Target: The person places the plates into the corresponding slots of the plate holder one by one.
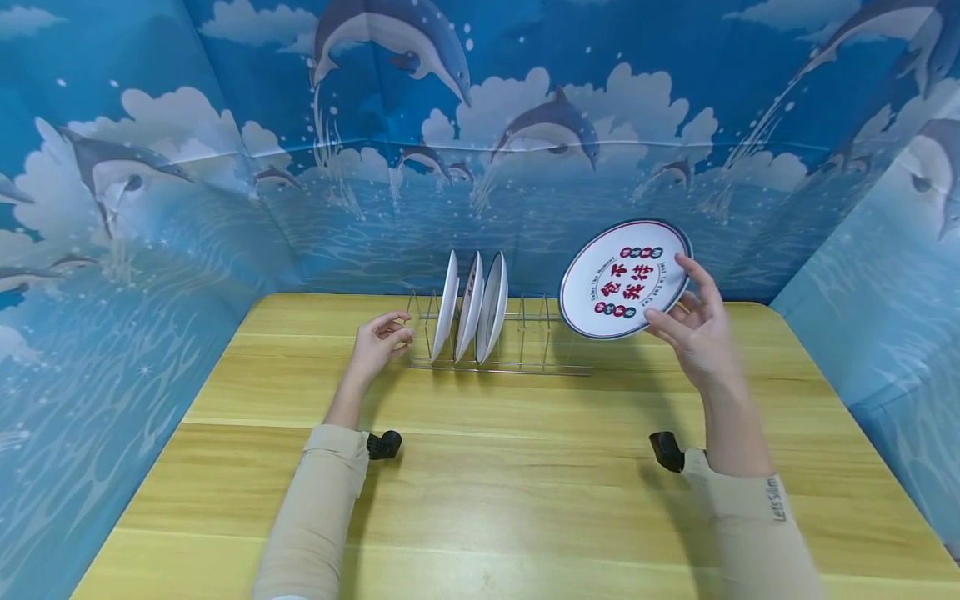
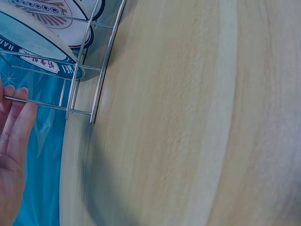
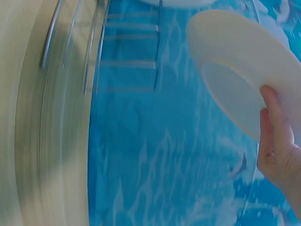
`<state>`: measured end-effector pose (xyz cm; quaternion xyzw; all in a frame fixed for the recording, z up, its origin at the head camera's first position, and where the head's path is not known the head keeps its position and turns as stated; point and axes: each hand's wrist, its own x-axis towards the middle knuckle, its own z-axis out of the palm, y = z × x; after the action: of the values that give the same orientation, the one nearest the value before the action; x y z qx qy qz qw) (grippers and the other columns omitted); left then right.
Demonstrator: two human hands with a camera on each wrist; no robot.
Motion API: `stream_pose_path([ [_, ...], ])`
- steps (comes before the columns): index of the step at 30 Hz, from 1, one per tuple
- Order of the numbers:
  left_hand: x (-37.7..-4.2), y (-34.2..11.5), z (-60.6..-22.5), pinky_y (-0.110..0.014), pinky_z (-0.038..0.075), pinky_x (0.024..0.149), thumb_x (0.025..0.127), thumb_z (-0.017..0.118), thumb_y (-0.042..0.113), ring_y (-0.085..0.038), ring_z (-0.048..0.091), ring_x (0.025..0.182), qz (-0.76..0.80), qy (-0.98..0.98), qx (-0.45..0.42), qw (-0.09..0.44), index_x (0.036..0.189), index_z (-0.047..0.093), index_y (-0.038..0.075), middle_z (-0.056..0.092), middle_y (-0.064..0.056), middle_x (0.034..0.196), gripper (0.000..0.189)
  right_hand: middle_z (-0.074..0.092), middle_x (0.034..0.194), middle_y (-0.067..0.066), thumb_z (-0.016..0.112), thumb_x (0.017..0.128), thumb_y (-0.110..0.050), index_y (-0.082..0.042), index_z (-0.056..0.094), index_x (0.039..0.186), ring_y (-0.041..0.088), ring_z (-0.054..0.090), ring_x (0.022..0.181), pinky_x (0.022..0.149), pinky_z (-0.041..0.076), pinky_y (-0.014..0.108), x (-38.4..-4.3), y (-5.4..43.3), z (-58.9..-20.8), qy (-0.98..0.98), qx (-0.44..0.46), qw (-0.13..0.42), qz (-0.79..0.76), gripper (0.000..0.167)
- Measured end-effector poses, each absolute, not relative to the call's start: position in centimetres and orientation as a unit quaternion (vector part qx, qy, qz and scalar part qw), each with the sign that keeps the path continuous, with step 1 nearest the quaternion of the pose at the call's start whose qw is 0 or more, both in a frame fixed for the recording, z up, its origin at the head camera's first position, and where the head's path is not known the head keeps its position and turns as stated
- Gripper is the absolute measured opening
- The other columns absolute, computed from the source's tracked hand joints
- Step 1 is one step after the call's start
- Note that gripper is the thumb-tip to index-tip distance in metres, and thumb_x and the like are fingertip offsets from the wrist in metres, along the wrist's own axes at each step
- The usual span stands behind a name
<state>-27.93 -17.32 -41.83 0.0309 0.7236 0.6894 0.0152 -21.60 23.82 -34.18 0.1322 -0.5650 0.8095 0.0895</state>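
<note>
My right hand (image 1: 693, 329) pinches the right edge of a white plate (image 1: 626, 279) with red and green lettering and a dark rim. The plate is raised and tilted beyond the right end of a wire dish rack (image 1: 517, 367); its plain white back (image 3: 225, 52) faces the right wrist camera. At the rack's left end my left hand (image 1: 378, 342) grips the end wire (image 2: 44, 103) between thumb and fingers. Three plates stand on edge in the rack's left half: a left one (image 1: 446, 308), a middle one (image 1: 469, 308) and a right one (image 1: 492, 308).
The rack stands near the back edge of a wooden table (image 1: 510, 483). Behind and beside it hangs a blue backdrop (image 1: 420, 200) printed with dolphins and clouds. Black devices jut from both cuffs, a left one (image 1: 385, 445) and a right one (image 1: 666, 451).
</note>
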Motion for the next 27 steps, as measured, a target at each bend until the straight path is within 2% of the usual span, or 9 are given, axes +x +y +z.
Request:
stream_pose_path([
  [9, -28.8, -17.6, -43.3, -0.050, 0.048, 0.087, 0.088, 0.059, 0.004, -0.009, 0.060, 0.074, 0.683, 0.729, 0.042, 0.009, 0.118, 0.052, -0.011, 0.056, -0.005, 0.081, 0.035, 0.041, 0.112, 0.014, 0.060, 0.084, 0.007, -0.021, 0.029, 0.143, 0.015, 0.055, 0.091, 0.070, 0.055, 0.022, -23.1, 20.2, -34.5, -0.634, 0.130, 0.050, 0.760, 0.072],
  [15, -29.1, -17.7, -43.8, -0.050, 0.049, 0.085, 0.088, 0.059, 0.005, -0.008, 0.060, 0.074, 0.680, 0.731, 0.052, 0.000, 0.116, 0.053, -0.011, 0.055, -0.002, 0.079, 0.033, 0.042, 0.110, 0.013, 0.062, 0.084, 0.002, -0.024, 0.032, 0.142, 0.014, 0.052, 0.090, 0.072, 0.056, 0.023, -23.8, 18.4, -34.7, -0.668, 0.132, 0.039, 0.731, 0.070],
  [27, -29.1, -17.7, -43.8, -0.047, 0.049, 0.085, 0.088, 0.059, 0.004, -0.007, 0.060, 0.074, 0.683, 0.728, 0.050, 0.004, 0.117, 0.051, -0.012, 0.056, -0.001, 0.079, 0.034, 0.048, 0.111, 0.022, 0.067, 0.083, -0.005, -0.022, 0.034, 0.141, 0.022, 0.052, 0.091, 0.069, 0.054, 0.020, -24.7, 15.3, -34.9, -0.756, 0.143, 0.051, 0.637, 0.069],
])
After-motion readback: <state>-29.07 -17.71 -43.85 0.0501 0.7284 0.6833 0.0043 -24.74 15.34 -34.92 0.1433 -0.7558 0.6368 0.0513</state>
